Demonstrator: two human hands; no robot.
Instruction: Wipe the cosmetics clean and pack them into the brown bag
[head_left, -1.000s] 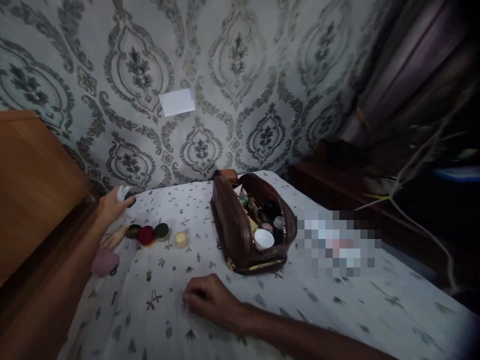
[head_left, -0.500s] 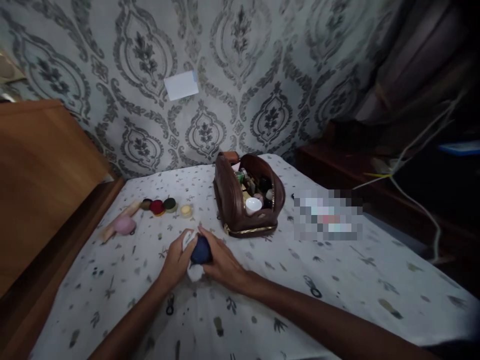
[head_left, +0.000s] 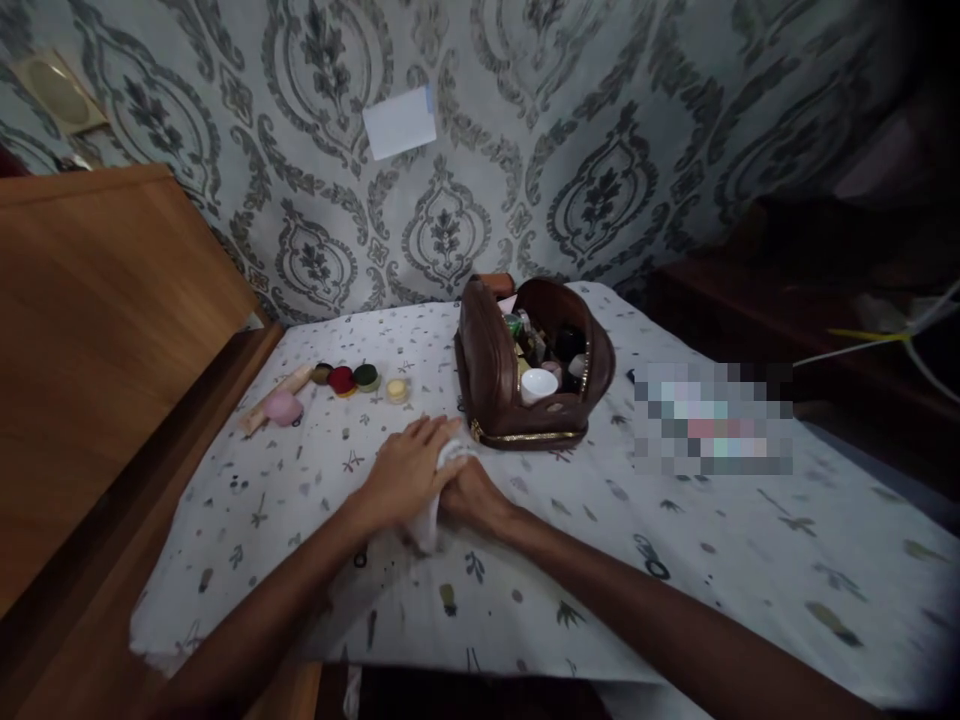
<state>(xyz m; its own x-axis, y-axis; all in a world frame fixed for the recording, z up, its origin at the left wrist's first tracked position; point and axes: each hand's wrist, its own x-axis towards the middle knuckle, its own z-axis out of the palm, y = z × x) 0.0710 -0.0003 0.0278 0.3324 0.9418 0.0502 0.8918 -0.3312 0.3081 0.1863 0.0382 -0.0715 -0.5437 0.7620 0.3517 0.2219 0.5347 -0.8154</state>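
Note:
My left hand (head_left: 409, 472) is closed over a white cloth or tissue (head_left: 427, 528), its fingers wrapped across the top. Pressed against it from the other side, my right hand (head_left: 476, 495) is curled closed around something that the cloth and fingers cover. The dark blue round object seen between my hands earlier is hidden now. Just beyond my hands stands an open brown makeup bag (head_left: 491, 395), packed with small items and a white round cup (head_left: 538, 385).
Left of the bag lie a small yellow jar (head_left: 396, 391), a green-lidded jar (head_left: 366, 377), a red-lidded jar (head_left: 342, 380), a pink sponge-like piece (head_left: 283, 407) and a beige tube (head_left: 259, 413). A blurred-out item (head_left: 712, 418) lies right. A wooden panel (head_left: 112, 330) borders the left.
The view has shifted left and down. My left hand has turned over the top with the white cloth, covering the dark blue object; my right hand has rolled underneath and curled closed.

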